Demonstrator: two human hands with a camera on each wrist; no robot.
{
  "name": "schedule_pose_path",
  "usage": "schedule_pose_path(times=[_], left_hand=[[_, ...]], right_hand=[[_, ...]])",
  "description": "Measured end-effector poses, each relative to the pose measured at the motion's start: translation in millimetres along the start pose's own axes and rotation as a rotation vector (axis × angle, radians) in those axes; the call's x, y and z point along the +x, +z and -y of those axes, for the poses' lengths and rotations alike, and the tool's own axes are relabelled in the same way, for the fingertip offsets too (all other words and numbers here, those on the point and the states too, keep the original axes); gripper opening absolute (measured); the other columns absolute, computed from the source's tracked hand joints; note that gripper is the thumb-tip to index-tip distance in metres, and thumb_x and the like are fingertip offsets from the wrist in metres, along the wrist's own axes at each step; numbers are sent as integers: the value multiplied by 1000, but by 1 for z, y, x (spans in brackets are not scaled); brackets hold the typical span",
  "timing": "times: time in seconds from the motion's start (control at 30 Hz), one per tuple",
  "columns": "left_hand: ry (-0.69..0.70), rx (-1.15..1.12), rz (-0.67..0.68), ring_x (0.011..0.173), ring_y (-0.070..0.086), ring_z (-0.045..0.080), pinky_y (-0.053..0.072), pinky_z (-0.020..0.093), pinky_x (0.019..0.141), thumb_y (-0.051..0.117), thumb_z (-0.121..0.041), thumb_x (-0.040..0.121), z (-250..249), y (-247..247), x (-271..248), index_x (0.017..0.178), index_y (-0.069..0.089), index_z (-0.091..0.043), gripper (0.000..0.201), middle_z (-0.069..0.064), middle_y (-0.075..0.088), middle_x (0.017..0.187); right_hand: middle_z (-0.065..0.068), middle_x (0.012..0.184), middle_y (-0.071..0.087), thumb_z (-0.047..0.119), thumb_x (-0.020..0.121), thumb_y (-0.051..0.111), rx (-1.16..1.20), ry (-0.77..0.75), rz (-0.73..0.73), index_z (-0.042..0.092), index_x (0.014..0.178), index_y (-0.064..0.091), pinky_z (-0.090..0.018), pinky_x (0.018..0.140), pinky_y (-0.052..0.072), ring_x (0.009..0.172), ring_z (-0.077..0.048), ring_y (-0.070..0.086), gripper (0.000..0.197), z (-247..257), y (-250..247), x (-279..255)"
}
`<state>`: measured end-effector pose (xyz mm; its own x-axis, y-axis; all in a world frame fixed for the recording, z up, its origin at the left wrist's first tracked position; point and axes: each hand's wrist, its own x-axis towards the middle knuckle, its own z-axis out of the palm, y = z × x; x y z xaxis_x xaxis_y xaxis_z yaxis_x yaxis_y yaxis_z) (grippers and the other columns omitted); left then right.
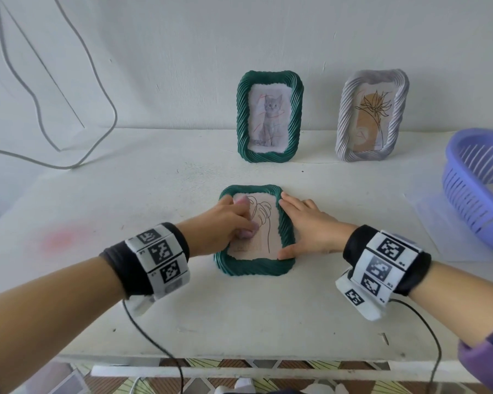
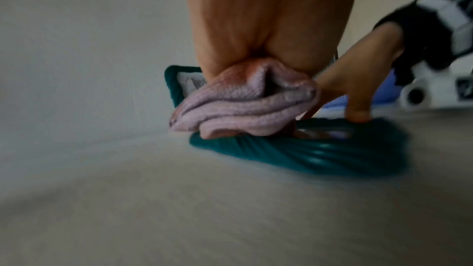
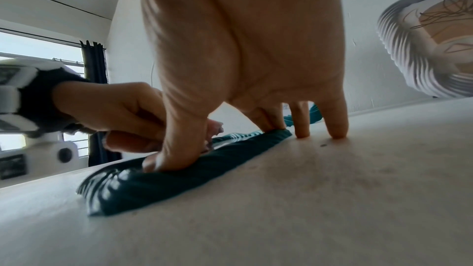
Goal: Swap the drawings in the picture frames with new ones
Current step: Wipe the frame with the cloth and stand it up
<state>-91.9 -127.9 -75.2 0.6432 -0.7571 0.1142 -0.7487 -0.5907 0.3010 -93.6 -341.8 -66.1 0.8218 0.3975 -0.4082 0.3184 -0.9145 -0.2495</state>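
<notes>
Wiping the flat green frame: left hand clutches a pink cloth against the glass; right hand, fingers spread, pins the edge. Next, likely standing it upright.

Head view: from above the near table edge, facing forward and down across the white table to the wall. Left wrist view: just above the tabletop, facing right along the left hand, very close. Right wrist view: equally low, facing left along the right hand. All three share the flat-lying green frame; each wrist view shows the opposite wrist.
</notes>
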Motion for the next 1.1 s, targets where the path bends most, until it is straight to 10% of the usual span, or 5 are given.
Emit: schedule_pose_path(times=[0.13, 0.27, 0.47, 0.7, 1.1], left_hand=[[-6, -156, 164, 85, 41, 24, 36, 25, 80, 39, -27, 93, -13, 8, -21, 100, 70, -17, 34, -2, 62, 101], [-39, -32, 151, 89, 38, 19, 45, 38, 82, 52, -2, 88, 16, -6, -20, 103, 69, -19, 29, -5, 62, 108], [54, 36, 15, 82, 36, 12, 30, 20, 74, 61, 1, 79, 5, 3, -11, 85, 71, -15, 20, -1, 66, 92], [-11, 7, 144, 90, 41, 19, 45, 35, 82, 51, 5, 86, 20, -8, -27, 105, 68, -17, 34, -6, 62, 111], [-217, 47, 36, 89, 35, 19, 28, 23, 89, 40, -4, 93, 29, 2, 27, 105, 67, -13, 30, 5, 56, 112]], right_hand=[[3, 156, -13, 58, 67, 71, -9, 2, -3, 11, 148, -3, -44, 113, 24, 141, -26, 3, 119, 0, 1, 1], [4, 156, -14, 56, 68, 71, -4, 0, 0, 11, 148, -3, -43, 114, 23, 142, -25, 3, 117, 0, 0, 0], [2, 156, -14, 56, 68, 71, 0, -2, 0, 11, 148, -4, -43, 115, 22, 142, -25, 3, 118, 1, 0, 0], [2, 156, -14, 56, 68, 70, 0, -1, 2, 11, 148, -5, -42, 114, 22, 141, -25, 2, 118, 1, 0, 0], [0, 157, -11, 54, 69, 71, 7, 2, 1, 10, 148, -2, -41, 115, 22, 141, -26, 4, 116, 0, 0, 0]])
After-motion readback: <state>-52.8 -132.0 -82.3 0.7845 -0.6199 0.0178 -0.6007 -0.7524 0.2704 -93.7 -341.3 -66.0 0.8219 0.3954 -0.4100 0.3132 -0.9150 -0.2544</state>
